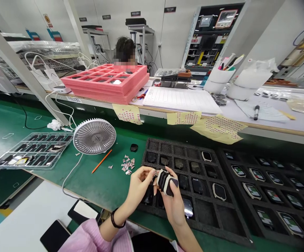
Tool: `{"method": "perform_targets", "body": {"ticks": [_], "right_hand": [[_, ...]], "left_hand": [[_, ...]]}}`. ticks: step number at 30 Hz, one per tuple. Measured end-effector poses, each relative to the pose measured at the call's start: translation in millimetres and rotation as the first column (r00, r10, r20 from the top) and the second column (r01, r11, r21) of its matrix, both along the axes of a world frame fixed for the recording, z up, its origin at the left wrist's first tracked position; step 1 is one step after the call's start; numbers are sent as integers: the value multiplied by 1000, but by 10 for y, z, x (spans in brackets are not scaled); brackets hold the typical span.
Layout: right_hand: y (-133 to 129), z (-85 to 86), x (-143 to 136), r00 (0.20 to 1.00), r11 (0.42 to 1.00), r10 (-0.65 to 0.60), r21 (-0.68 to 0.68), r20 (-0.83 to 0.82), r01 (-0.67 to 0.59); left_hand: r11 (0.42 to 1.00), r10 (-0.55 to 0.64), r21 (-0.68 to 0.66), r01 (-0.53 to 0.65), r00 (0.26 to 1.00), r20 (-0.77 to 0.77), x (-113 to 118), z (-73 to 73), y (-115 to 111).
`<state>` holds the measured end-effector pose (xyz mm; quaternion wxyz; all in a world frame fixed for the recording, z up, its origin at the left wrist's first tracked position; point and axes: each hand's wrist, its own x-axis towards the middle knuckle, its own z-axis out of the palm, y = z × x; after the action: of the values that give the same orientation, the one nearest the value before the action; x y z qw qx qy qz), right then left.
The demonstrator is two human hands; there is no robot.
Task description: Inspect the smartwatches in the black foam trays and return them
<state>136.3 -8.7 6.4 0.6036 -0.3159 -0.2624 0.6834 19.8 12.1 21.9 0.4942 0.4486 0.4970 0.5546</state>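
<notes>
My right hand [173,201] is wrapped round a small stack of smartwatch cases [164,182], pale frames with dark parts, held above the black foam tray [206,210]. At the left side of the stack, my left hand [140,182] pinches finger and thumb together; whatever lies between them is too small to make out. Beneath both hands, the tray's square pockets hold several dark watch parts and pale-framed watches [219,191]. Left of the tray lies a scatter of small silvery-pink pieces [128,164], with a single dark watch part [133,147] just behind them.
A round fan [95,136] stands left of an orange stick [101,161]. Clear trays of parts [33,150] lie far left. Another foam tray of lit watches [269,190] is at right. The raised shelf carries pink foam trays [107,85] and papers [179,99]; a person [125,52] is behind.
</notes>
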Motion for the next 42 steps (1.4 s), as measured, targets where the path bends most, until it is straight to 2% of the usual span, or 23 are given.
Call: {"method": "perform_targets", "body": {"ticks": [4,8,12,14,16,20,22,25,27,28,30,31,32,33,34,35,37,40,42], "right_hand": [[-26,-46,25,991,999,-35,34,131,30],[-38,-87,40,982,998,-44,54,181,34],[-44,-147,63,973,997,-45,68,227,30],[-51,-174,83,975,996,-38,82,217,21],[-64,-185,103,986,995,-10,98,167,-7],[-104,-150,110,994,989,87,113,61,-94],[-121,-122,92,993,987,115,107,22,-117],[-132,-96,47,990,986,144,82,4,-144],[-128,-86,11,987,985,161,53,27,-162],[-123,-79,-5,985,985,168,38,39,-170],[-105,-58,-23,986,986,163,25,45,-164],[-93,-43,-23,988,988,152,25,39,-153],[-79,-28,-17,990,990,135,27,31,-136],[-65,-13,-6,993,993,119,25,25,-119],[-51,1,9,994,994,104,21,19,-105],[-40,13,25,995,995,95,14,15,-96],[-24,30,50,995,995,97,-3,9,-96],[-15,52,68,995,994,104,-29,-7,-104],[-10,75,74,994,993,106,-53,-22,-107]], "left_hand": [[1000,-15,-25,17,999,52,25,45,-29],[999,-21,-33,24,997,80,64,73,-53],[996,-71,-42,74,994,84,49,98,-24],[987,-141,-63,149,983,119,17,104,1],[960,-233,-99,261,944,233,-11,86,12],[864,-331,-171,474,789,517,-11,-30,-35],[832,-350,-176,526,744,570,-1,-91,-66],[824,-377,-170,540,748,546,-46,-127,-77],[830,-405,-184,527,796,450,-153,-118,-54],[843,-415,-198,501,838,353,-232,-111,-37],[913,-356,-202,353,934,26,-428,-117,-2],[959,-260,-166,231,947,-188,-535,-136,12],[992,-119,-92,89,911,-396,-640,-168,23],[1000,18,-2,-23,830,-557,-736,-210,30],[994,108,67,-85,743,-661,-819,-262,33],[990,142,95,-106,674,-725,-883,-317,33],[991,132,94,-95,594,-793,-957,-420,30],[993,117,89,-77,545,-830,-973,-503,31],[992,124,96,-80,535,-836,-969,-498,36]]}}
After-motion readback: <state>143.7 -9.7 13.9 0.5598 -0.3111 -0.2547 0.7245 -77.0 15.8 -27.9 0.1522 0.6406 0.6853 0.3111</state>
